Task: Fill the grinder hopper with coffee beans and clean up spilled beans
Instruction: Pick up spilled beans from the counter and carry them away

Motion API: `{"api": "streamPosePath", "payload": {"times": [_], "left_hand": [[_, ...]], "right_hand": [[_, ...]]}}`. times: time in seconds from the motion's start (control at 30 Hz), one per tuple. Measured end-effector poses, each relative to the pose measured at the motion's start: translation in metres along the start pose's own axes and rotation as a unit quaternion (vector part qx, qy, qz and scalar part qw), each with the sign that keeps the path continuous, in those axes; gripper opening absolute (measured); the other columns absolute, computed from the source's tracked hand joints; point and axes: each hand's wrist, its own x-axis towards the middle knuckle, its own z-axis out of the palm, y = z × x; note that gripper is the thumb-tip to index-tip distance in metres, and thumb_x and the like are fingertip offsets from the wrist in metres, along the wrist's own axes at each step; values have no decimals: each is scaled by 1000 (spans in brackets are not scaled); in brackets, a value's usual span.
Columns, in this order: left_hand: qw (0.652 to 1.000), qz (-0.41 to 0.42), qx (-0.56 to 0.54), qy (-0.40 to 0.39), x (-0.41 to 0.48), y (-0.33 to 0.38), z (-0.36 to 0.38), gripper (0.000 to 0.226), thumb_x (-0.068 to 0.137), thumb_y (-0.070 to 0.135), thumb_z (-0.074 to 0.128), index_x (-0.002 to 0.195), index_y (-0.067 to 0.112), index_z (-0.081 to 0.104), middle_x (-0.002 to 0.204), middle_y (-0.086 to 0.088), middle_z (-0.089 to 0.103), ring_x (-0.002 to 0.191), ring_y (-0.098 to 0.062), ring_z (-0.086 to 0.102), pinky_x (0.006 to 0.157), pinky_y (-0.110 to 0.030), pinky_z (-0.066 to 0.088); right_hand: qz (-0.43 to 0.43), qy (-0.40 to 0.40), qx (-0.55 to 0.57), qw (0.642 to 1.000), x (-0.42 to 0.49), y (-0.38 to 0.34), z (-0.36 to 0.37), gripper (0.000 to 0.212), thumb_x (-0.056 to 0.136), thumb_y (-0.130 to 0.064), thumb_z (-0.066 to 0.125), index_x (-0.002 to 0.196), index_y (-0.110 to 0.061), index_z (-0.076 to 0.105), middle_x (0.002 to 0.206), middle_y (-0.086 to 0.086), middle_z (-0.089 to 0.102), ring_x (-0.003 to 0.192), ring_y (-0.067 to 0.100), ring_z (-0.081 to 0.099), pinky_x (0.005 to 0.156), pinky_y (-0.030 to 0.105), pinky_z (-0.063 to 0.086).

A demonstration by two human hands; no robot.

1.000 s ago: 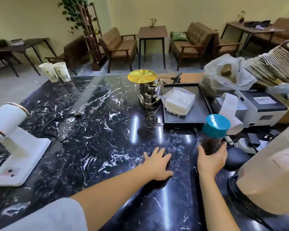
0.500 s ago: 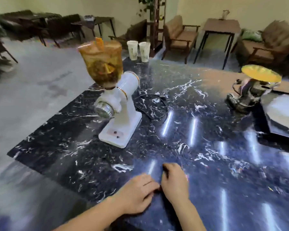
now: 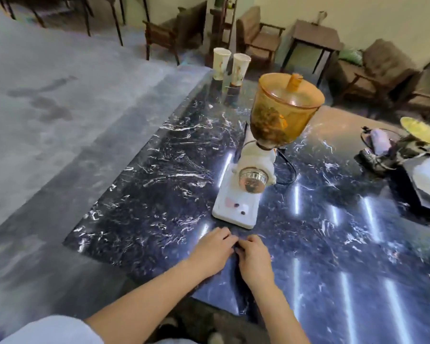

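A white coffee grinder [image 3: 243, 194] stands on the black marble counter [image 3: 159, 194]. Its amber hopper [image 3: 283, 115] holds brown beans and carries a lid with an upright knob. Two dark spilled beans [image 3: 240, 209] lie on the grinder's white base. My left hand [image 3: 212, 250] and my right hand [image 3: 255, 256] rest palm down on the counter just in front of that base, fingertips nearly touching each other. The fingers of both are curled over the marble. Whether they cover any beans is hidden.
Two paper cups [image 3: 230, 65] stand at the counter's far edge. A black power cord [image 3: 289, 170] runs behind the grinder. At the right sit a metal device with a yellow disc [image 3: 417, 127] and a dark tray [image 3: 422, 182] holding white paper. The counter's left corner drops to the floor.
The view swung left from the bean jar to the grinder. My right hand let go of the teal-lidded jar. Both hands now sit together in front of the grinder base.
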Motion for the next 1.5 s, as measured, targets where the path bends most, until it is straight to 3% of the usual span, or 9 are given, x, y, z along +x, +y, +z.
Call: {"api": "streamPosePath", "payload": {"times": [0.37, 0.6, 0.67, 0.73, 0.83, 0.9, 1.0, 1.33, 1.5], "left_hand": [[878, -240, -405, 83, -2, -4, -21, 14, 92, 3, 54, 81, 11, 53, 66, 1, 54, 61, -15, 48, 61, -27, 41], [549, -354, -755, 58, 31, -18, -63, 34, 88, -15, 29, 81, 2, 57, 69, -13, 56, 56, -18, 47, 51, -24, 38], [565, -358, -742, 43, 48, -19, -70, 28, 88, -8, 36, 76, 4, 59, 61, -7, 54, 51, -15, 42, 50, -23, 32], [715, -343, -607, 44, 67, -20, -71, 22, 89, 1, 44, 76, 7, 62, 59, -3, 52, 47, -13, 40, 46, -22, 30], [928, -259, -265, 31, 84, -20, -63, 19, 89, 15, 52, 98, 14, 69, 90, -10, 68, 73, -22, 60, 63, -27, 47], [971, -209, -119, -1, 89, -21, -55, 23, 89, 22, 51, 104, 17, 68, 103, -10, 69, 96, -30, 63, 76, -31, 48], [984, -162, -66, -3, 93, -21, -48, 24, 90, 25, 52, 104, 18, 70, 107, -11, 70, 103, -32, 61, 80, -34, 47], [984, -151, -95, 8, 88, -28, -49, 12, 93, 21, 49, 100, 14, 55, 90, -10, 66, 84, -30, 60, 72, -35, 44], [804, -344, -467, 128, 43, -51, -66, 27, 88, -3, 35, 69, 14, 45, 61, -4, 44, 42, -11, 30, 40, -23, 25]], "right_hand": [[184, -4, 124, 975, 2, -14, -6, 18, 72, -4, 50, 55, -11, 51, 58, 16, 58, 57, 19, 44, 53, 25, 34], [332, 18, 822, 462, 13, -2, -24, 15, 84, 3, 48, 72, -4, 53, 59, 9, 56, 46, 17, 57, 46, 17, 52], [325, 33, 824, 463, 24, -2, -30, 17, 80, 0, 42, 66, -5, 50, 52, 8, 53, 47, 20, 55, 45, 18, 52], [332, 57, 791, 511, 37, -2, -33, 18, 76, 0, 39, 61, -4, 48, 47, 6, 46, 51, 19, 43, 40, 18, 47], [306, 84, 574, 755, 60, -1, -35, 21, 75, -4, 44, 62, -10, 59, 49, -1, 39, 51, 20, 36, 44, 21, 34], [201, 103, 343, 912, 66, -1, -33, 30, 81, -12, 48, 53, -22, 58, 51, -4, 43, 59, 23, 42, 55, 31, 36], [91, 105, 174, 975, 67, 2, -22, 30, 85, -20, 50, 60, -15, 66, 59, 5, 58, 67, 30, 55, 65, 37, 46], [107, 105, 87, 985, 74, -7, -14, 21, 90, -26, 47, 92, -14, 64, 93, 7, 67, 91, 29, 61, 67, 31, 39], [285, -6, 665, 691, 70, -47, -7, 26, 80, -6, 45, 57, -16, 39, 46, -2, 34, 38, 16, 30, 36, 18, 22]]}}
